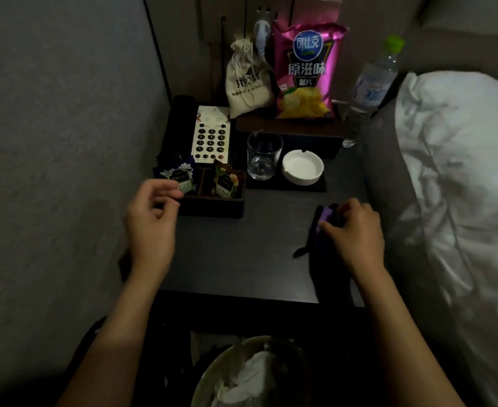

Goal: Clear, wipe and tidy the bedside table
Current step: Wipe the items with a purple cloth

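The dark bedside table (241, 254) fills the middle of the head view. My right hand (355, 230) grips a purple and black object (325, 215) lying on the table's right side, with a dark strap trailing toward the front edge. My left hand (150, 221) hovers just in front of a dark tray (212, 207) of tea sachets, fingers loosely curled and holding nothing. A blue tea sachet (178, 177) stands right beside its fingertips. Further back stand a glass (263, 155) and a white ashtray (302, 168) on a black mat.
At the back are a phone (209, 136), a cloth drawstring bag (246, 80), a pink chip bag (308, 71) and a water bottle (371, 83). A bin (247, 374) with crumpled tissue sits below the front edge. The bed (459, 183) is to the right, a wall to the left.
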`<state>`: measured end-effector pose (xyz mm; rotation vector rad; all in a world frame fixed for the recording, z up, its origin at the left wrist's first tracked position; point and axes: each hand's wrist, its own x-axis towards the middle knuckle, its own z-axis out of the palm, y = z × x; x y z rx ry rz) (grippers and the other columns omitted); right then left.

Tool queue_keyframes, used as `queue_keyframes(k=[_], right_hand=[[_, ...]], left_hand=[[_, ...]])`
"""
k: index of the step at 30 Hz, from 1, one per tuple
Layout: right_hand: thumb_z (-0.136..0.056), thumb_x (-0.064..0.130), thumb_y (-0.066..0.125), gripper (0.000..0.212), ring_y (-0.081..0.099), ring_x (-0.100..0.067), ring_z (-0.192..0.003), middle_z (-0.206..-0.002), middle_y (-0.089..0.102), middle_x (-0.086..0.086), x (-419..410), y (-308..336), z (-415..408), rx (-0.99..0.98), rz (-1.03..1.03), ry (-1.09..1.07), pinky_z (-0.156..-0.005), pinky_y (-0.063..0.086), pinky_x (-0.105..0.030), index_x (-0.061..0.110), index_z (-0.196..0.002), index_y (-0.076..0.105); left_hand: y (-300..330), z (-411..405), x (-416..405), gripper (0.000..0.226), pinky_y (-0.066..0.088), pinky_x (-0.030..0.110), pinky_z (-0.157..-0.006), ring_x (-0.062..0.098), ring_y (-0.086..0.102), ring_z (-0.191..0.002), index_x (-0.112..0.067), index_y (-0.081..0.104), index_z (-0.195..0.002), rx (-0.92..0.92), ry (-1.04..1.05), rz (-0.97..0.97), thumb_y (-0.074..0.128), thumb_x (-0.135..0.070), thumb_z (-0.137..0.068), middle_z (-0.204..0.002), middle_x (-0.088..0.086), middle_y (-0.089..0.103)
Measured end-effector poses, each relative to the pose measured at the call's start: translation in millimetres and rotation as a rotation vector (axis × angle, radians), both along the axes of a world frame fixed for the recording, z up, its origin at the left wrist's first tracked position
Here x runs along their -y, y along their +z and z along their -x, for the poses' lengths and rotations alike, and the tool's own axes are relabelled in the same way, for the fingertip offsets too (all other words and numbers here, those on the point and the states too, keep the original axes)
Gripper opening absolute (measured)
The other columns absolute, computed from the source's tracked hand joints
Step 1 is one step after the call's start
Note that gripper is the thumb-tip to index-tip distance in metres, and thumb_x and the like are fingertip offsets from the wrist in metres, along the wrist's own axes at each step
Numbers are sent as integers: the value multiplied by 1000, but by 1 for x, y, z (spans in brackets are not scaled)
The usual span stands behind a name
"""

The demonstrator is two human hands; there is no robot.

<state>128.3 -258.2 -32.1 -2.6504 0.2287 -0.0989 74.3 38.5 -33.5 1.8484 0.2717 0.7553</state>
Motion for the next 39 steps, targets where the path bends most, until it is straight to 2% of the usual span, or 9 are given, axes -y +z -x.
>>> queue_keyframes(k=[5, 10, 15, 20, 25, 27, 32, 37, 39], right_hand=[[-77, 38, 78, 61, 43, -38, -118, -125, 50, -19, 9, -5, 24, -97, 119, 12, -94, 44, -46, 5, -121, 54], [-85, 19, 68, 15, 50, -33, -108, -112, 58, -14, 10, -8, 32, -26, 106, 74, -87, 46, -42, 7, -93, 64], [-88, 7, 66, 14, 60, -14, -74, -72, 63, 3, 7, 6, 40, 59, -487, 157, -68, 47, -24, 14, -77, 60], [-92, -4, 58, 18, 53, -6, -69, -73, 59, 0, 3, 42, 47, 43, -808, 396, -65, 42, -19, 12, -82, 56], [-96, -1, 54, 18, 50, -6, -69, -76, 55, -4, 5, 76, 42, 37, -943, 440, -62, 39, -19, 14, -85, 53], [-95, -1, 55, 19, 49, -11, -71, -76, 54, -7, 6, 85, 39, 47, -914, 466, -63, 38, -23, 15, -84, 54], [-89, 4, 67, 12, 52, -10, -71, -75, 57, -4, 6, 97, 38, -7, -920, 537, -62, 41, -17, 15, -86, 62], [-82, 7, 75, 17, 65, -9, -85, -91, 71, -6, -3, 103, 48, -119, -912, 638, -75, 52, -21, 6, -99, 71], [-82, 4, 74, 19, 66, -7, -83, -91, 73, -5, -9, 103, 53, -135, -868, 643, -74, 53, -21, 3, -101, 72]], left_hand=[[-17, 8, 57, 40, 51, 19, -64, 4, 64, -76, -28, 64, -94, -156, -214, -28, 51, 10, -85, -84, -6, 67], [-28, 16, 110, 37, 55, 27, -70, 6, 65, -83, -13, 68, -99, -271, -473, -64, 51, 15, -81, -93, 0, 68], [-16, 7, 131, 44, 50, 23, -90, 11, 56, -112, -17, 60, -123, -279, -666, -209, 58, 6, -85, -120, -1, 57], [13, -10, 134, 56, 32, 27, -108, 18, 44, -126, -12, 53, -134, -197, -755, -380, 69, -2, -81, -134, 3, 51], [46, -15, 120, 15, 46, 37, -86, 15, 61, -92, -15, 64, -92, -198, -802, -194, 73, -7, -82, -93, 0, 64], [56, -16, 114, 16, 47, 37, -75, 16, 58, -79, -15, 60, -83, -222, -789, -159, 72, -6, -83, -82, 3, 62], [84, -11, 99, 27, 41, 14, -61, -3, 53, -64, -20, 52, -80, -228, -757, -25, 64, 2, -88, -75, -1, 58], [108, 3, 91, 18, 36, 7, -48, -6, 49, -49, -17, 54, -88, -271, -854, 84, 56, 0, -91, -59, -11, 57], [115, 6, 92, 11, 40, 12, -56, 1, 53, -58, -18, 59, -90, -309, -876, 78, 57, -7, -89, -65, -7, 60]])
